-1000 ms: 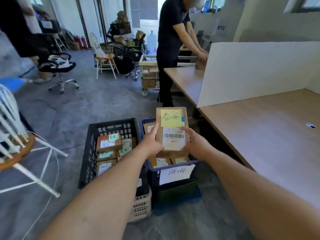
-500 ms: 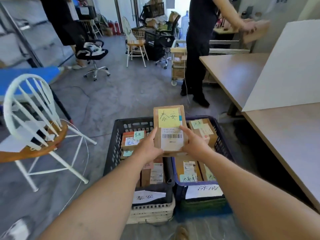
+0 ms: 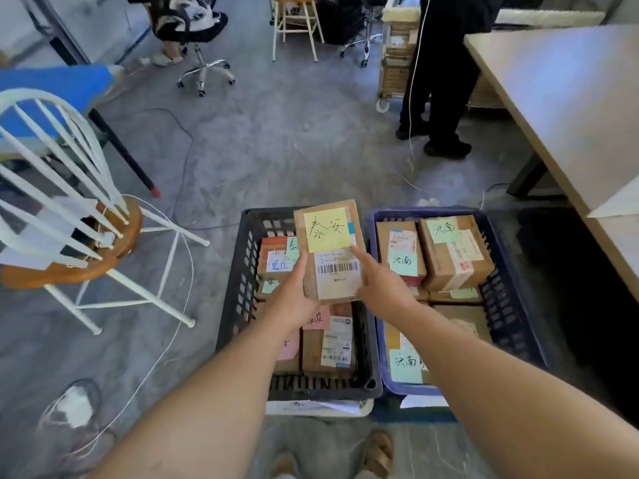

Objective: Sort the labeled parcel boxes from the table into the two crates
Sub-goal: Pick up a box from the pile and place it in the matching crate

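Note:
I hold a brown parcel box (image 3: 330, 250) with a yellow handwritten note and a barcode label above the black crate (image 3: 235, 281). My left hand (image 3: 294, 292) grips its left edge and underside. My right hand (image 3: 375, 285) holds its right edge, index finger lying along the label. The black crate on the floor holds several labeled boxes with green and pink notes. Beside it on the right, the blue crate (image 3: 501, 295) holds several boxes with green notes.
A white-and-wood chair (image 3: 69, 236) stands at the left with a white cable trailing on the floor. The wooden table (image 3: 567, 108) runs along the right. A person in dark clothes (image 3: 439, 81) stands beyond the crates. Office chairs and a stool sit farther back.
The view has tilted down and closer over the crates. The box stays in both hands and now hangs over the black crate's far right part.

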